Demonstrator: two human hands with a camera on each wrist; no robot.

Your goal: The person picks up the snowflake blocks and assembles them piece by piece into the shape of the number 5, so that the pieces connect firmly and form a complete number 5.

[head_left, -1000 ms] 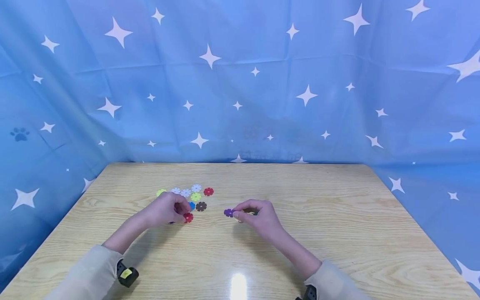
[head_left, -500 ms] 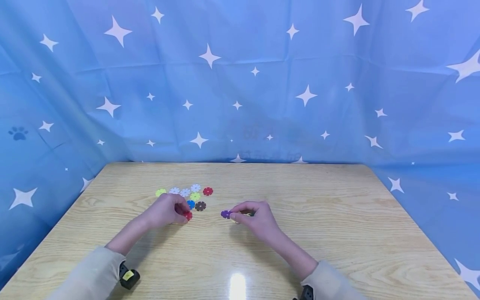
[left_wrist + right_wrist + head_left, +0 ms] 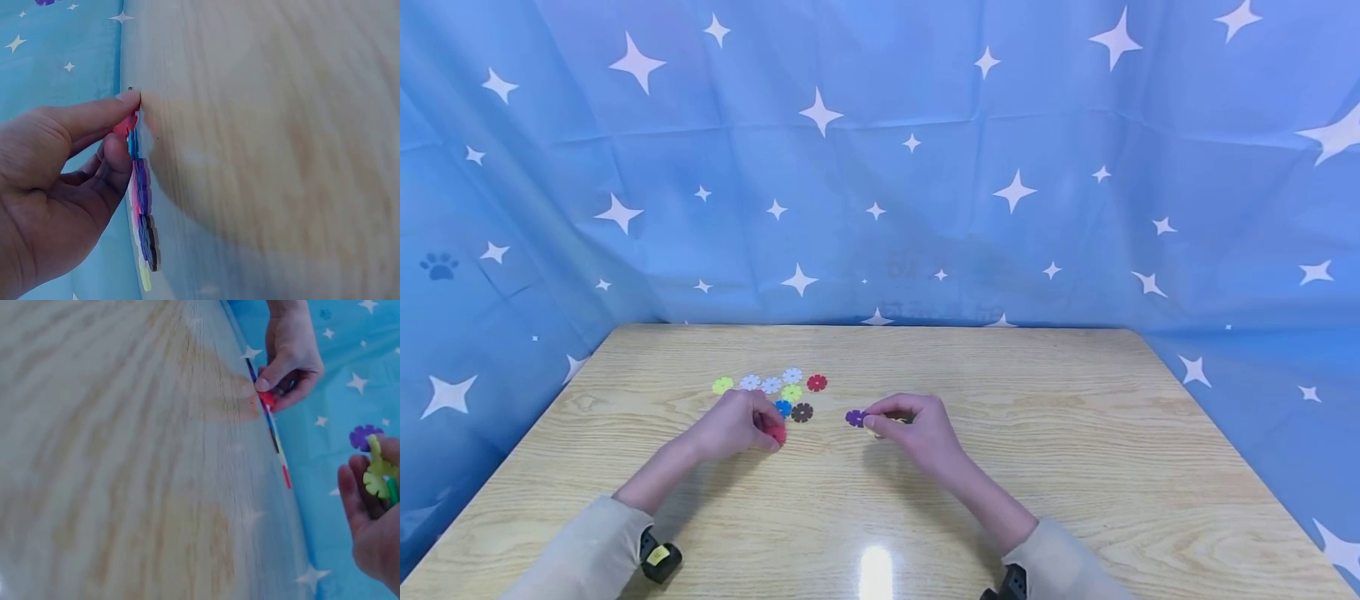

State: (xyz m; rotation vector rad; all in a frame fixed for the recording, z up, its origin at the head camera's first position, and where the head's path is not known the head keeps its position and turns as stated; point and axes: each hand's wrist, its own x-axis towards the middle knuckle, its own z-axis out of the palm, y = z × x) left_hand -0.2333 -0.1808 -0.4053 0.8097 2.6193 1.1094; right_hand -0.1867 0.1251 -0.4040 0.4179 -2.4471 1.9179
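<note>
On one pale wood-grain tabletop [image 3: 1097, 450], the right hand [image 3: 925, 437] pinches one cluster of purple, yellow and green notched discs [image 3: 376, 481]; the left hand [image 3: 733, 427] pinches one red disc [image 3: 779, 436]. At far left, eight loose discs [image 3: 771, 385] are visible: three white, two yellow-green, one red, one blue, one brown.

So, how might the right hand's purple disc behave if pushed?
The purple disc is probably stiff: it juts past the right hand without visible bending. It looks small and flat, so likely light. Its notched rim may make rolling bumpy.
</note>
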